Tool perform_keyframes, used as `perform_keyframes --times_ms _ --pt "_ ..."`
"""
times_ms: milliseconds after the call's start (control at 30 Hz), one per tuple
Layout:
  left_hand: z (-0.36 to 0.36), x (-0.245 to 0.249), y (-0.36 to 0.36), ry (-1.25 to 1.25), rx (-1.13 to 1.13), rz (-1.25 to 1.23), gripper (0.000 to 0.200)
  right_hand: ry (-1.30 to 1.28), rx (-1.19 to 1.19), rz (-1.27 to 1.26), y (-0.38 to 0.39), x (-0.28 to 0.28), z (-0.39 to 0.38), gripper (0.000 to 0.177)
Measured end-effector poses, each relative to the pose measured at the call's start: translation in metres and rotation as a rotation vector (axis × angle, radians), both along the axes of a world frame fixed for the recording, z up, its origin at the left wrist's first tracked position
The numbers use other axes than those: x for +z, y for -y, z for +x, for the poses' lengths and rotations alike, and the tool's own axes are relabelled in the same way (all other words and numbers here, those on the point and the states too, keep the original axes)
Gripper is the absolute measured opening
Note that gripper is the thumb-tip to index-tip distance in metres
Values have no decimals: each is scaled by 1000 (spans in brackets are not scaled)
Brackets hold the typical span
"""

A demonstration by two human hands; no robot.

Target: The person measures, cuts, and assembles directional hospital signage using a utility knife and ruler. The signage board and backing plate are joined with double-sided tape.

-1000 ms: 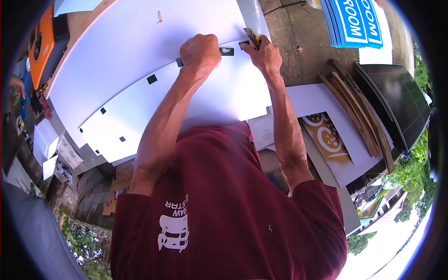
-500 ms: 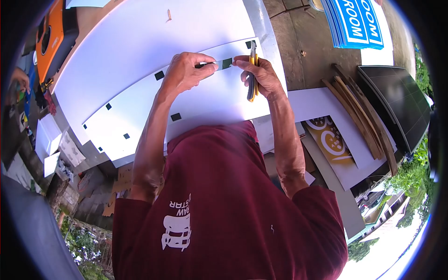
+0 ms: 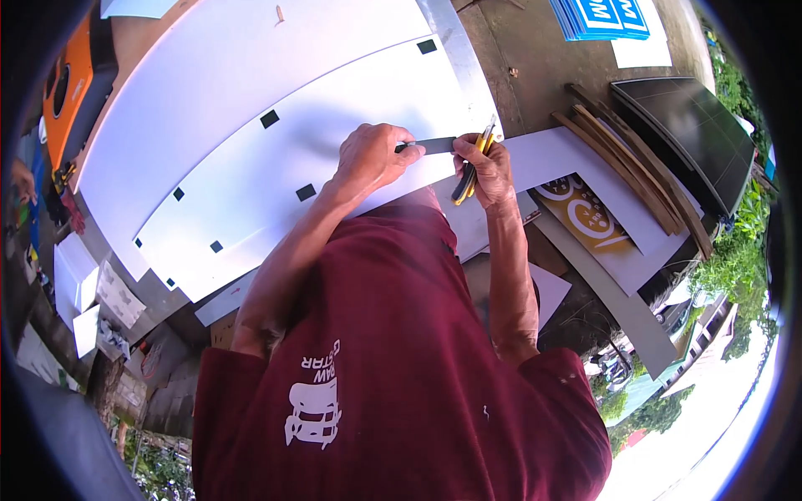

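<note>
A short black strip of tape (image 3: 438, 146) is stretched between my two hands, above the near right part of a white panel (image 3: 359, 108). My left hand (image 3: 374, 156) pinches its left end between thumb and fingers. The other end sits at the fingertips of my right hand (image 3: 489, 171), which also grips a yellow and black utility knife (image 3: 464, 182). The knife points up and away, its blade end showing past the fingers. Several black squares, such as one square (image 3: 306, 193) near my left forearm, are stuck on the panel.
The panel lies on a larger white sheet (image 3: 209, 92). To the right are wooden strips (image 3: 626, 171), a dark tiled panel (image 3: 689, 138) and a gold printed sign (image 3: 581, 209). Blue signs (image 3: 597, 18) are stacked at the back. An orange-and-black case (image 3: 71, 92) and another person's hand (image 3: 23, 179) are at far left.
Both hands have come nearer my body and to the right, toward the panel's near edge. The dark strip now shows stretched between them. My view has shifted a little.
</note>
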State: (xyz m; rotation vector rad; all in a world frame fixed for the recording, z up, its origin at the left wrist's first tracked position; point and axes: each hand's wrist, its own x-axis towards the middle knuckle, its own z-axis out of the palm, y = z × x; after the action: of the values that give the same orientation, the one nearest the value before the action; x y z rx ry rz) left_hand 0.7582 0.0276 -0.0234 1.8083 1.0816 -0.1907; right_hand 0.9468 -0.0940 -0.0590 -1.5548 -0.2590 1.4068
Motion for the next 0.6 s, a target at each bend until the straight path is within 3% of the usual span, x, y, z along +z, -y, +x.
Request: perform_keyframes --times_ms 67,200,367,600 --pt "2 3 16 16 -14 -36 28 307 82 -100 18 -2 -2 20" --pt "10 -4 39 7 -27 41 27 545 161 -171 27 -12 3 26" --pt "40 -24 22 -115 -53 174 27 623 228 -136 1 -36 30 27" --pt "77 -33 10 -364 -77 200 27 792 412 -177 -20 -68 59 42"
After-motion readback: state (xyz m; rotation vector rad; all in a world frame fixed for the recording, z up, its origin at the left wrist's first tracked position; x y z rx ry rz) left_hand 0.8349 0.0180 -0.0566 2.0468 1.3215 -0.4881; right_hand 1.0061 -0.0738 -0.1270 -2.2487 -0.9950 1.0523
